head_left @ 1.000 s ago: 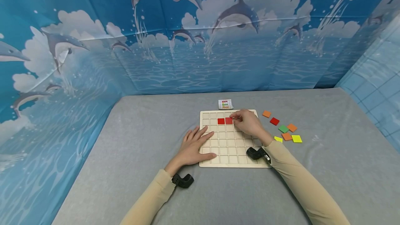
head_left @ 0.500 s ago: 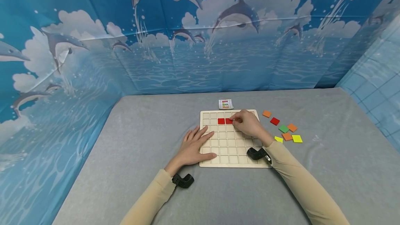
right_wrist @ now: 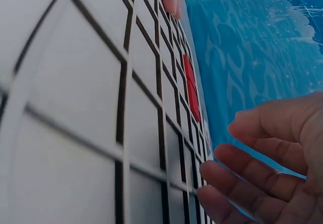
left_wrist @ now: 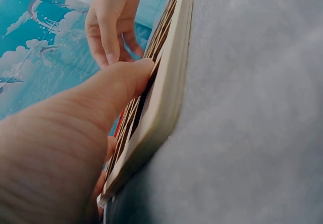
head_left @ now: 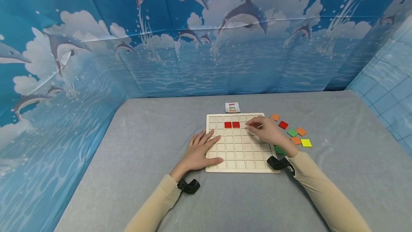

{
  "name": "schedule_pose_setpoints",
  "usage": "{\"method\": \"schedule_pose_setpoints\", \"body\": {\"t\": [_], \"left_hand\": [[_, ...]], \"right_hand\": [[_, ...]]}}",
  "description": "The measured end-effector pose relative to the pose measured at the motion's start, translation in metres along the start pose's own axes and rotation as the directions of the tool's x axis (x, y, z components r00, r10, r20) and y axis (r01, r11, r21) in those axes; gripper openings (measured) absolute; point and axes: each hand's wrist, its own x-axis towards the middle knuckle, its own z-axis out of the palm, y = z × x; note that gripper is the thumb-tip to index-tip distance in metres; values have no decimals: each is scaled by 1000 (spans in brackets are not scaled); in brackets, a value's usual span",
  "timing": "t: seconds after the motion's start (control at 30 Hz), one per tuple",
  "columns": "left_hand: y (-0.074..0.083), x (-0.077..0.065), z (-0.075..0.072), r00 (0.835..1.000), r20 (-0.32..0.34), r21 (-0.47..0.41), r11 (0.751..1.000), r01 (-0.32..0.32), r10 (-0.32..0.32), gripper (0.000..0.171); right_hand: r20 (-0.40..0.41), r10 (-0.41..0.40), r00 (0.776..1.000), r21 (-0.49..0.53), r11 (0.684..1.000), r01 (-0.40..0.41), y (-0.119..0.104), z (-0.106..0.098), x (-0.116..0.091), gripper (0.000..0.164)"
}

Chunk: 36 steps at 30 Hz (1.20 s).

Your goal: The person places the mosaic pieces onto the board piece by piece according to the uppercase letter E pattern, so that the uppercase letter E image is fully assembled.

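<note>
A pale wooden grid board (head_left: 236, 153) lies on the grey cloth, with two red square tiles (head_left: 231, 125) side by side in its second row from the far edge. My left hand (head_left: 197, 151) rests spread on the board's left side, its thumb on the near left part. Above the right part of the board hovers my right hand (head_left: 267, 130), fingers loosely bent. In the right wrist view a gap shows between thumb and fingers (right_wrist: 242, 168), and nothing is between them. Both red tiles (right_wrist: 191, 88) show there, seated in the grid.
Right of the board lie loose tiles: a red tile (head_left: 283, 125), a yellow tile (head_left: 306, 143), a green tile (head_left: 292, 133) and several orange ones. Another green tile (head_left: 279, 150) shows partly beneath my right wrist. A small patterned card (head_left: 232, 107) lies beyond the board's far edge.
My right hand has let go of the second red tile and moved right, away from it. That tile now shows whole in its cell. My left hand has stayed put.
</note>
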Motion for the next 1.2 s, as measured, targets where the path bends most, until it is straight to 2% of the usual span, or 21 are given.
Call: {"method": "schedule_pose_setpoints", "body": {"t": [0.2,0.4,0.53,0.8,1.0,1.2], "left_hand": [[0,0,0,1000,-2,-13,1000,-3,2,79],[0,1,1,1000,9,-5,1000,9,-9,79],[0,0,0,1000,4,-13,1000,4,-4,79],[0,1,0,1000,-9,-5,1000,-15,15,78],[1,1,-1,1000,-6,-7,1000,-12,12,77],[2,0,-2,1000,0,-13,1000,-6,6,78]], "right_hand": [[-74,31,997,-58,998,-35,12,-18,-11,21],[-105,167,980,-77,982,-175,27,-38,-22,29],[-155,202,967,-115,969,-221,36,-46,-29,34],[-204,216,955,-214,942,-259,50,-52,-38,47],[-206,262,943,-284,906,-314,57,-51,-37,43],[-209,274,939,-317,889,-330,59,-50,-34,42]]}}
